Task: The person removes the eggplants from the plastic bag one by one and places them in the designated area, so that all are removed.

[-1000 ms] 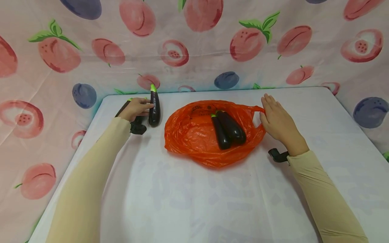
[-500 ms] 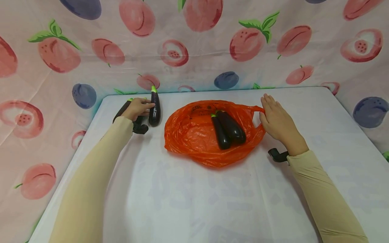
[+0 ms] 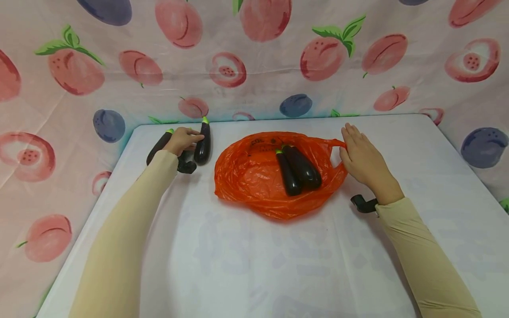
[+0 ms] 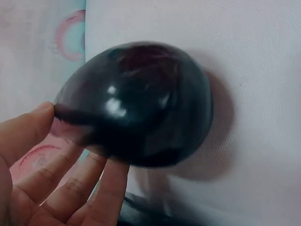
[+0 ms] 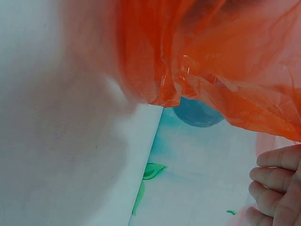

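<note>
At the table's back left, my left hand (image 3: 184,140) holds a glossy dark eggplant (image 3: 203,141) with a green stem end. Its rounded bottom fills the left wrist view, the thumb on one side and the fingers beneath. My right hand (image 3: 365,160), fingers straight, is at the handle of an orange plastic bag (image 3: 242,176), the thumb side against the stretched loop. Inside the bag's wide mouth lie two eggplants, a slimmer eggplant (image 3: 289,176) and a fatter eggplant (image 3: 304,168). In the right wrist view the bag hangs above the fingertips (image 5: 270,160).
Another eggplant (image 3: 160,146) lies left of my left hand, partly covered by the wrist. A bit of green shows behind the fingers. Black straps (image 3: 363,204) circle both wrists. The white table (image 3: 254,265) meets a fruit-patterned cloth (image 3: 262,88) at its back edge.
The eggplant in my left hand has dropped slightly, and its stem end now leans a little to the right. The left forearm has shifted slightly right. Right hand and bag stay still.
</note>
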{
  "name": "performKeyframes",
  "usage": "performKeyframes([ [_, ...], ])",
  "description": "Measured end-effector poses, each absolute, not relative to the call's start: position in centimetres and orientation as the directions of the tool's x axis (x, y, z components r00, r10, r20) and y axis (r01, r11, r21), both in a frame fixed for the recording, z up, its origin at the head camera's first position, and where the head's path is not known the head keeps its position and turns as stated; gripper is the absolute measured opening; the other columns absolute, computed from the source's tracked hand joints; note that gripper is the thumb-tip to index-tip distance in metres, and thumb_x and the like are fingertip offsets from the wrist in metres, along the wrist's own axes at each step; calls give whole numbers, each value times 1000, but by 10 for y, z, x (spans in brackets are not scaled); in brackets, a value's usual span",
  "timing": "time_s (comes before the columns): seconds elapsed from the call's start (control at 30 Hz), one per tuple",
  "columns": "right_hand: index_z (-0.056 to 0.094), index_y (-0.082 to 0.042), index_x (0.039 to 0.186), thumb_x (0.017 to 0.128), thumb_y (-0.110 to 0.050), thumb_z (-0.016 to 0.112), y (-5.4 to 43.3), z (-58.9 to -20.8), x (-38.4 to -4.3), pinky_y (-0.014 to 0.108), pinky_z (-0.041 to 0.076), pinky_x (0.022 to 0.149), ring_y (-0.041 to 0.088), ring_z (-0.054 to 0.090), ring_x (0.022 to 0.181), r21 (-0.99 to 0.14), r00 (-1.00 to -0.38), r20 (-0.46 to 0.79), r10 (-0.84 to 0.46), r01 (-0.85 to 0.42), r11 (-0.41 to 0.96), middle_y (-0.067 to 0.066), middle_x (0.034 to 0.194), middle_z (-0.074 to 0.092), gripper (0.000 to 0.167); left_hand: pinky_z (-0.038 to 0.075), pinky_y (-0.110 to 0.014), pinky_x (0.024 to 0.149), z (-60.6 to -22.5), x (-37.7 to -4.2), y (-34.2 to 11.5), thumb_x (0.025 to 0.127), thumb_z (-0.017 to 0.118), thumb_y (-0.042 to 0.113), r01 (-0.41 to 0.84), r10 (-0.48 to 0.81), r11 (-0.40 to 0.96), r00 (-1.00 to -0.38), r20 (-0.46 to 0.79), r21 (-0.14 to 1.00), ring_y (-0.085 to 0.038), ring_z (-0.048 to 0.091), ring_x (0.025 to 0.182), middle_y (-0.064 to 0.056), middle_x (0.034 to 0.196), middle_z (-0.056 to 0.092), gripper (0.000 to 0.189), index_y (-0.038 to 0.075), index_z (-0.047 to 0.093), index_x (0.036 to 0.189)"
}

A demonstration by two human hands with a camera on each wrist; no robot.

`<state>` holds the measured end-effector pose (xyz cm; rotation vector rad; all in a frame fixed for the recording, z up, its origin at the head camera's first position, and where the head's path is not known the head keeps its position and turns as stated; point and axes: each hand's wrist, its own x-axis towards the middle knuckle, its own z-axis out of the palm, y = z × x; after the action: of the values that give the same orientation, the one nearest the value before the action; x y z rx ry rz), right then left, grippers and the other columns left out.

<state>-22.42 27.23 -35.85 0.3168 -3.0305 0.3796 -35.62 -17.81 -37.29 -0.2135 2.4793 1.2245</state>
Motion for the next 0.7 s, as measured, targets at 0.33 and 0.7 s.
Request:
performKeyframes([
  [0.33,17,7,147,100,-26,30,273,-361,-225,54,13,118,40,13,144,-237,-977,91,-191,-208,949,25,155,14,59,49,-36,98,-373,-355,-176,95,54,15,-276,31,594,-931,-364,756,-15,66,87,-27,130,54,45,-5,47,134],
  [0.7,19,8,146,100,-25,29,273,-361,-226,54,14,117,40,14,143,-240,-976,103,-191,-210,948,25,154,16,58,49,-37,99,-377,-359,-171,95,56,26,-294,81,627,-896,-436,721,-25,64,104,-23,133,53,54,-3,41,138],
])
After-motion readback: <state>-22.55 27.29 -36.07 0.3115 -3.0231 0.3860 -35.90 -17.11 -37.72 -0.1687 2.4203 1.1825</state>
